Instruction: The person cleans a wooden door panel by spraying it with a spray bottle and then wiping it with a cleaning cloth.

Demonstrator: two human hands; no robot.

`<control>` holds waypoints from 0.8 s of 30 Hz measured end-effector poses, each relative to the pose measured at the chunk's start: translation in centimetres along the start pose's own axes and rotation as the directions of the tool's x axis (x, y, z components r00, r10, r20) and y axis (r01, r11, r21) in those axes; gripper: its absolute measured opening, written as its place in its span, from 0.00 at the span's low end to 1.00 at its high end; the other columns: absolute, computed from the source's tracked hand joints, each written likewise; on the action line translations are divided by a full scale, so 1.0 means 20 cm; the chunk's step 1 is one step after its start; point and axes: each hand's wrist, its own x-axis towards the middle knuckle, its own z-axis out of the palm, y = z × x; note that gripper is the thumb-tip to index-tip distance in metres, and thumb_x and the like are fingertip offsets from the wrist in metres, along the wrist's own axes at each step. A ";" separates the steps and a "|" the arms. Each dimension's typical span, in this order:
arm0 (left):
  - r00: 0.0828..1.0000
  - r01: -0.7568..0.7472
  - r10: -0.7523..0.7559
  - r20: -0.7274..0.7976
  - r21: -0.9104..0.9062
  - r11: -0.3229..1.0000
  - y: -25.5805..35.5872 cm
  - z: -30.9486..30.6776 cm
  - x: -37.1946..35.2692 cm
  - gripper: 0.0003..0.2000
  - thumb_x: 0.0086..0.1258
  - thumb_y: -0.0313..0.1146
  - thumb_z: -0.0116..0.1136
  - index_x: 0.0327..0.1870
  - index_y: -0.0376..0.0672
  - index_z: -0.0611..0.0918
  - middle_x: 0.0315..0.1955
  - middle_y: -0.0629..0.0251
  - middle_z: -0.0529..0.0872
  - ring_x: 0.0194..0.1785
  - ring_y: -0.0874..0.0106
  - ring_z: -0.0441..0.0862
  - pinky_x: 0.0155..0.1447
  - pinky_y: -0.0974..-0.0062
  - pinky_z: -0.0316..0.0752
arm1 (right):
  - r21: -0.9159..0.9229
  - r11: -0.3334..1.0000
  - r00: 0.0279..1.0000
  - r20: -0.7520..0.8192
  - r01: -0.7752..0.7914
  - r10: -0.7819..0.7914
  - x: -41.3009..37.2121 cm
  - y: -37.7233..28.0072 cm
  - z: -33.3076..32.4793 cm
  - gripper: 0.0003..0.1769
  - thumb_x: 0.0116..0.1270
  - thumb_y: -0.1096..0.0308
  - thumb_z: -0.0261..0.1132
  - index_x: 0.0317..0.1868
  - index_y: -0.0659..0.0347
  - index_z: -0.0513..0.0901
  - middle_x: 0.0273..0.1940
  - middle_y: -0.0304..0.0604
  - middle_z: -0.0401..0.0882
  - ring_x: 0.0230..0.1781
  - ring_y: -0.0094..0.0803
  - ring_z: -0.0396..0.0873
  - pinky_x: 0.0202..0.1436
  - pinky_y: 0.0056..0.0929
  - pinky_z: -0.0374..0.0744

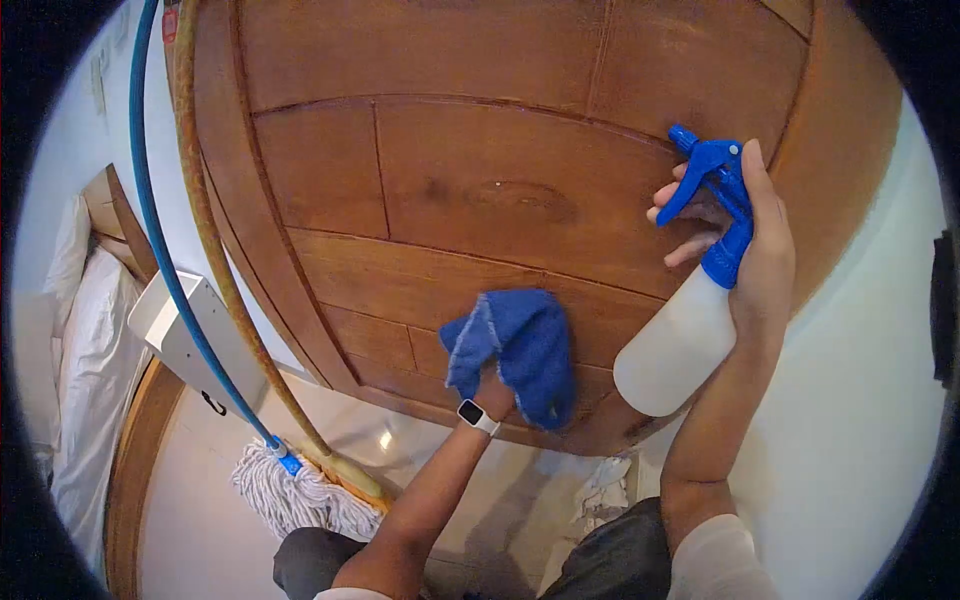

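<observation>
Spray bottle (678,348) in right fingers (690,250); cloth (530,350) over left hand (493,394)

There are two grips, one left grip (495,392) and one right grip (766,220), on two bare forearms (432,505). Spray bottles number one (675,345), with one blue trigger head (712,165); blue cloths, one (535,345). One smartwatch (471,411) is worn. One wooden door (480,150) shows. Long handles come to two: one blue handle (160,240), on one string mop (285,495), and one brown handle (197,190), on one broom (355,480). One white box (215,335), one black hook (212,404) and one red tag (170,25) can be counted. There are two dark trouser legs (620,555) and two pale sleeves (722,560). The white plastic sheeting (100,380) may be one piece or several; the folds do not tell.
</observation>
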 end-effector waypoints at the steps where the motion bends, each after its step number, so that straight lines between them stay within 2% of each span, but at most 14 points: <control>1: 1.000 0.010 -0.010 -0.024 0.004 1.000 -0.02 -0.02 0.00 0.27 0.86 0.56 0.39 0.72 0.45 0.71 0.65 0.60 0.77 0.68 0.60 0.71 0.78 0.59 0.62 | -0.006 1.000 1.000 -0.005 0.005 -0.005 0.00 -0.01 0.01 0.39 0.80 0.35 0.51 0.48 0.69 0.84 0.36 0.51 0.89 0.35 0.36 0.90 0.25 0.27 0.84; 8: 0.977 0.125 -0.117 -0.179 0.035 0.991 -0.19 -0.21 -0.01 0.26 0.86 0.56 0.38 0.71 0.45 0.71 0.65 0.61 0.78 0.68 0.60 0.72 0.77 0.59 0.63 | -0.008 1.000 1.000 -0.015 0.008 -0.008 0.00 0.00 0.02 0.37 0.79 0.35 0.52 0.48 0.67 0.85 0.37 0.50 0.89 0.36 0.34 0.90 0.26 0.27 0.84; 14: 0.927 0.216 -0.222 -0.301 -0.053 0.975 -0.31 -0.32 0.03 0.26 0.86 0.56 0.38 0.71 0.45 0.72 0.64 0.61 0.78 0.67 0.61 0.73 0.77 0.59 0.63 | -0.001 1.000 1.000 -0.015 0.010 -0.010 -0.01 0.00 0.04 0.37 0.79 0.35 0.52 0.48 0.67 0.85 0.37 0.51 0.89 0.36 0.35 0.90 0.25 0.27 0.84; 16: 0.913 0.214 -0.244 -0.327 -0.123 0.969 -0.35 -0.31 0.08 0.26 0.86 0.56 0.38 0.71 0.46 0.72 0.64 0.61 0.79 0.67 0.61 0.73 0.77 0.59 0.64 | -0.009 1.000 1.000 -0.025 0.005 -0.005 0.00 0.00 0.04 0.38 0.80 0.36 0.50 0.49 0.70 0.84 0.37 0.52 0.89 0.36 0.36 0.90 0.24 0.26 0.84; 19: 0.898 0.155 -0.277 -0.342 -0.344 0.926 -0.39 -0.22 0.16 0.26 0.86 0.55 0.38 0.70 0.46 0.72 0.63 0.62 0.79 0.67 0.61 0.74 0.77 0.59 0.64 | -0.010 1.000 1.000 -0.009 -0.002 0.002 0.00 0.00 0.04 0.38 0.80 0.37 0.50 0.49 0.70 0.84 0.36 0.53 0.89 0.36 0.37 0.90 0.24 0.27 0.84; 22: 0.910 -0.043 -0.270 -0.314 -0.722 0.691 -0.49 -0.07 0.22 0.24 0.88 0.51 0.38 0.72 0.44 0.71 0.66 0.60 0.77 0.68 0.60 0.73 0.78 0.57 0.62 | -0.015 1.000 1.000 0.007 0.007 -0.007 0.00 0.01 0.01 0.38 0.80 0.36 0.50 0.50 0.70 0.83 0.37 0.53 0.89 0.35 0.37 0.90 0.24 0.27 0.85; 24: 0.948 -0.015 -0.217 -0.233 -0.713 0.701 -0.50 -0.01 0.25 0.24 0.88 0.48 0.39 0.74 0.44 0.70 0.68 0.58 0.76 0.70 0.60 0.72 0.80 0.57 0.61 | -0.008 1.000 1.000 -0.001 0.010 -0.010 0.00 0.02 -0.02 0.39 0.80 0.36 0.50 0.50 0.71 0.83 0.37 0.53 0.89 0.35 0.38 0.90 0.24 0.26 0.85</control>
